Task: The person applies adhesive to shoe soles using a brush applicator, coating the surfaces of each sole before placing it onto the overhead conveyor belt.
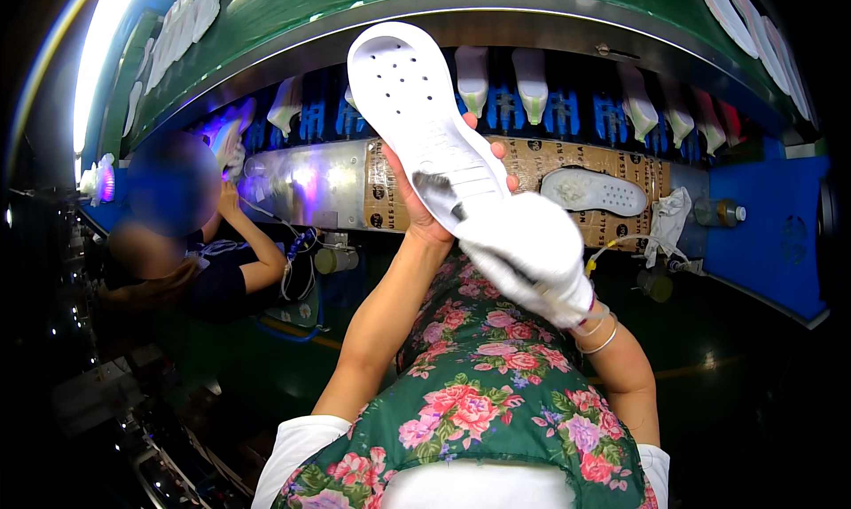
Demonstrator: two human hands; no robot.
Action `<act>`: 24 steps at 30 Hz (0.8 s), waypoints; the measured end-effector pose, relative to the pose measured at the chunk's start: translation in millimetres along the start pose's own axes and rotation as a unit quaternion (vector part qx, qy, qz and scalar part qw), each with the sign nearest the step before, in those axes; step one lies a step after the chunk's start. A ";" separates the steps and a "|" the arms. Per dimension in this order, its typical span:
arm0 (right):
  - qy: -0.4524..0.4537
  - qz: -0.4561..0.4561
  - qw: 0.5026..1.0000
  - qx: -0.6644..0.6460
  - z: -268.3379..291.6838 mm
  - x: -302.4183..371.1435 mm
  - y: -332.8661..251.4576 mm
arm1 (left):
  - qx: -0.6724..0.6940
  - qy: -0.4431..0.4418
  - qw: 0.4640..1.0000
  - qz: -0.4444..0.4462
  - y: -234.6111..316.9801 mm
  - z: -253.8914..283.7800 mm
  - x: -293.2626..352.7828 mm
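A white shoe sole (403, 79) with small holes in its far, rounded end is held up in front of me. My left hand (425, 209), bare, is closed round its narrower part, with fingertips showing along its right edge. At the near end of the sole, my right hand (527, 252) wears a white glove and is smeared by motion. Its fingers are curled, but what they hold, if anything, is hidden. A dark grey patch (434, 188) shows on the sole's surface just beyond the gloved fingers; I cannot tell whether it is a mark, a shadow or a tool.
Another white sole (594, 192) lies on the cardboard-covered bench (523, 154), near a white cloth (671, 218) and a jar (720, 213). Behind, shoes (532, 83) hang in a row on blue holders. Soles (186, 21) line the green shelf. A co-worker (239, 252) sits at left.
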State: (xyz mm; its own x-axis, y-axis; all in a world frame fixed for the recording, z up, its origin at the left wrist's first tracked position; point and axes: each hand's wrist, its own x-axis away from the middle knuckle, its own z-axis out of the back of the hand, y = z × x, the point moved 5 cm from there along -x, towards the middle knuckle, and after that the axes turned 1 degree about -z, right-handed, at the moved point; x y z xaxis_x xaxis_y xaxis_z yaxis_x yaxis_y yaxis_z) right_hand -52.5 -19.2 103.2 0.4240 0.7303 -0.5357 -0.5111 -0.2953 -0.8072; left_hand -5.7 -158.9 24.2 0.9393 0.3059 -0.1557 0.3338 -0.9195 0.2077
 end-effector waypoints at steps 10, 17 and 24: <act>-0.051 0.045 0.997 0.027 -1.6 -6.9 -8.4 | -0.078 0.087 0.992 0.046 15.8 0.5 3.3; -0.025 -0.025 0.999 -0.034 4.3 -5.4 13.0 | -0.068 0.019 0.988 0.138 27.0 0.7 1.6; -0.095 -0.067 0.985 -0.127 -4.4 2.2 -1.4 | -0.043 -0.060 0.987 0.143 24.7 -10.1 -13.6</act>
State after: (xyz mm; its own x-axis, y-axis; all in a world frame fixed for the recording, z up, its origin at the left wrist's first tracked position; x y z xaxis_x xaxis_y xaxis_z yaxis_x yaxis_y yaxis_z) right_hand -47.6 -19.9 102.0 0.3145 0.8684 -0.3834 -0.2462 -0.3154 -0.9164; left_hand -9.4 -183.2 41.2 0.9815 0.0014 -0.1914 0.0675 -0.9382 0.3394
